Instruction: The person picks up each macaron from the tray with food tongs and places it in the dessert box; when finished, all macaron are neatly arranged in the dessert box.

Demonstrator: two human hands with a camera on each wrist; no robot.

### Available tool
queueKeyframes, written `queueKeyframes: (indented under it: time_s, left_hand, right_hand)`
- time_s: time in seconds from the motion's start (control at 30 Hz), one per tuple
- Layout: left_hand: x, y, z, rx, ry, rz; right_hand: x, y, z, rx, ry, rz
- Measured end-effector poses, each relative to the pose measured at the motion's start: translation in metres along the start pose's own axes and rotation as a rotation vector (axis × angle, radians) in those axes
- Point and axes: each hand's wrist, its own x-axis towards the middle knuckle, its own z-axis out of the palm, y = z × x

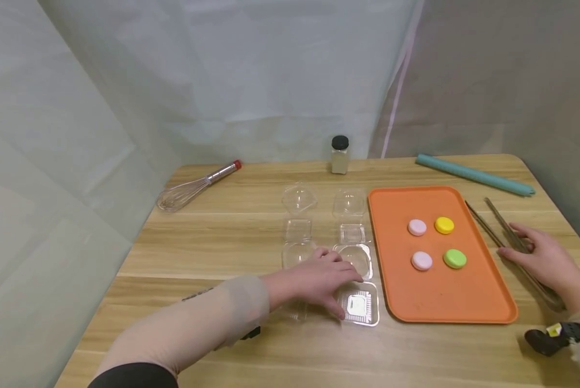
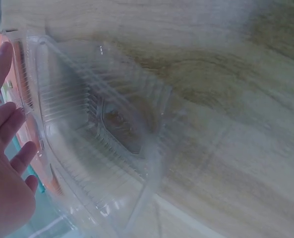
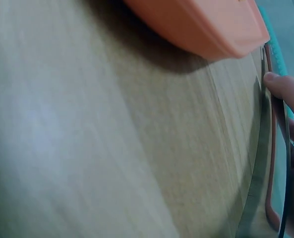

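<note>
My left hand (image 1: 321, 277) reaches over the clear plastic containers, fingers spread and slightly bent. Its thumb and fingertips lie at the near right container (image 1: 360, 304), whose ribbed walls fill much of the left wrist view. In that view the fingers are along the container's rim, not curled round it. On the right, my right hand (image 1: 544, 256) holds metal tongs (image 1: 548, 295), thumb on one arm and fingers on the other. The tongs' tips point away, beside the orange tray (image 1: 440, 302). On it sit two pink macarons (image 1: 417, 227), a yellow macaron (image 1: 444, 225) and a green macaron (image 1: 454, 258).
More clear containers with raised lids (image 1: 299, 199) stand left and behind. A whisk (image 1: 193, 188) lies at the back left, a black-capped jar (image 1: 339, 156) at the back middle, and a teal roll (image 1: 474, 173) behind the tray. Pale sheeting (image 1: 270, 81) hangs beyond the table.
</note>
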Motion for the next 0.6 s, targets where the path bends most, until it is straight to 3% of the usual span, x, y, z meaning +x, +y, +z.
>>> queueKeyframes:
  time_s: [0.6]
  left_hand:
    - [-0.0053, -0.0011, 0.0053, -0.005, 0.016, -0.001]
  right_hand:
    - [0.0012, -0.0048, -0.0023, -0.068, -0.005, 0.061]
